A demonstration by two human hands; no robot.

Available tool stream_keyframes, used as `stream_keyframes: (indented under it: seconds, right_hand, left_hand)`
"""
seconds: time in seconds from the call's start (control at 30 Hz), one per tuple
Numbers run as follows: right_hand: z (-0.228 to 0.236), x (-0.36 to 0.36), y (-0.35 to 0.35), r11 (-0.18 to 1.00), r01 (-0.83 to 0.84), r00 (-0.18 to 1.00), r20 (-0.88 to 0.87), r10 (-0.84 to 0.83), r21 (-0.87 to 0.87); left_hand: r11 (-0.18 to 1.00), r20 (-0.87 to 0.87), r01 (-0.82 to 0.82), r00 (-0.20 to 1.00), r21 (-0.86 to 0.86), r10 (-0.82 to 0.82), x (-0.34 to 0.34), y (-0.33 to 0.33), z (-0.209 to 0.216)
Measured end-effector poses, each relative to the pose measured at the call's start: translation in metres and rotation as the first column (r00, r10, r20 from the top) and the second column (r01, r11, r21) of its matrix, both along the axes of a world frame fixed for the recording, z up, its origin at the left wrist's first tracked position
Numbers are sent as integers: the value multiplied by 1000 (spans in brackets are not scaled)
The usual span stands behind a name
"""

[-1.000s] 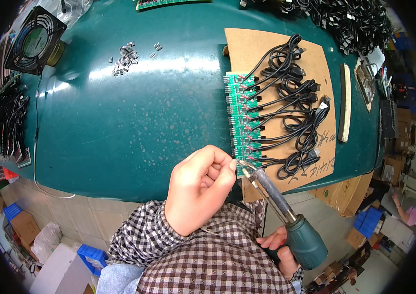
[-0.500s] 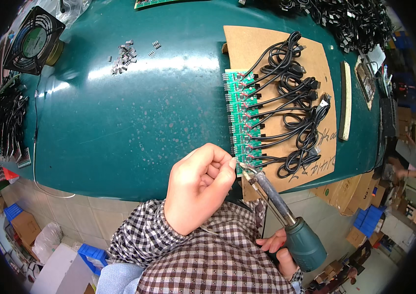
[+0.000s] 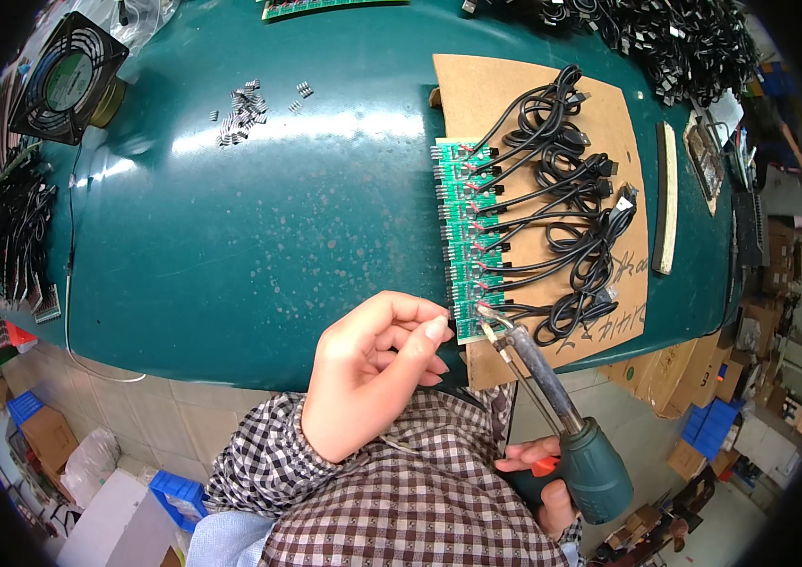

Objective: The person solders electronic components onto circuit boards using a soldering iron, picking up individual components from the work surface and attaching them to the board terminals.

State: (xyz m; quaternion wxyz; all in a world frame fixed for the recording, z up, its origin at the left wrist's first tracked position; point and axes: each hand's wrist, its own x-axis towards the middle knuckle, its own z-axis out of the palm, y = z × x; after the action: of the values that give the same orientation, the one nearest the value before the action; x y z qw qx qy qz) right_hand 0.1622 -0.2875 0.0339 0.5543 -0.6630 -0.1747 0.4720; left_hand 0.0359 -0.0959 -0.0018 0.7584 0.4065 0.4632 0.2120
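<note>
My right hand [image 3: 557, 506] grips a dark green soldering gun [image 3: 594, 477], and an orange-red trigger shows by its fingers. The gun's metal barrel points up and left, with a thin feed tube beside it. Its tip rests at or just over the near end of a strip of green circuit boards [image 3: 469, 255]. At that strip's left edge, my left hand [image 3: 373, 369] is closed in a pinch; whatever sits between thumb and forefinger is too small to make out. Black cables [image 3: 562, 241] with coiled, tied ends run rightward from the boards.
Brown cardboard [image 3: 477, 94] lies under the cables on the green table mat [image 3: 278, 236]. Small pin headers [image 3: 245, 113] are scattered toward the back. A black fan [image 3: 68, 80] stands back left, above piled boards [image 3: 14, 227]. Heaped cables [image 3: 656, 42] fill the back right, near a pale strip [image 3: 666, 198].
The soldering gun's tip has shifted slightly up and right along the boards. My left hand has drawn a little down and left. The orange-red trigger has come into sight.
</note>
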Motion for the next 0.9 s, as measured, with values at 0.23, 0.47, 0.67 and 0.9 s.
stream_keyframes:
  seconds: [0.23, 0.47, 0.67, 0.9]
  right_hand:
    - [-8, 2, -3, 997, -27, 1000, 13, 26, 72]
    - [-4, 3, 1, 998, -65, 998, -24, 66, 21]
    - [-5, 2, -1, 1000, -28, 998, -49, 29, 6]
    - [-2, 1, -3, 999, -42, 999, -29, 41, -18]
  left_hand:
    - [999, 31, -26, 999, -48, 28, 4, -1, -6]
    - [999, 48, -24, 999, -33, 26, 5, -1, -8]
    - [999, 65, -31, 997, -23, 33, 5, -2, -8]
    - [999, 59, -28, 998, -26, 29, 5, -1, -9]
